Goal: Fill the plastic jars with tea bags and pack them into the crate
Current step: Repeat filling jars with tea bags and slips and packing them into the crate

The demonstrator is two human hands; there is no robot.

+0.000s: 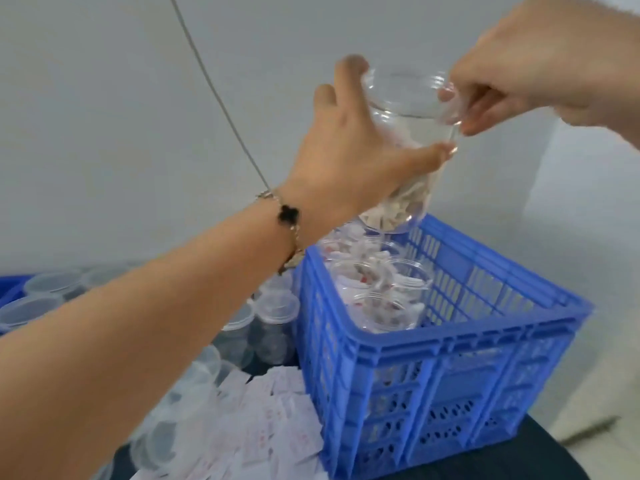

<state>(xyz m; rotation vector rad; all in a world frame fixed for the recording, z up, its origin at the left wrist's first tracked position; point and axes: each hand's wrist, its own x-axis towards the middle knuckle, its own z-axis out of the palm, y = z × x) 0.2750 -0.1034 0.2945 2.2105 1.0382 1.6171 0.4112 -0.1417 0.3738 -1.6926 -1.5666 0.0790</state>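
Far left, a second blue bin's edge [10,289] is showing beside clear lidded jars [277,308] crowding the dark table [554,452], right up against the crate's left wall. Loose white tea bags [277,410] are lying in a heap at the crate's near-left corner.

The blue crate [450,344] is sitting right of centre, near the table's right edge. Filled jars [391,299] are bunching in its left and back part — the right side inside is looking open, though the floor there is hidden by the wall.

A thin cable [214,95] is running diagonally down the grey wall behind the left wrist.

The left hand [349,161], with a bracelet [289,216] at the wrist, is reaching up and gripping the held jar [405,143] around its side — thumb in front, fingers behind. That jar is hanging tilted above the crate's back-left corner, tea bags settled at its bottom. The right hand [540,64] is coming in from the top right, fingertips pinching the jar's rim.
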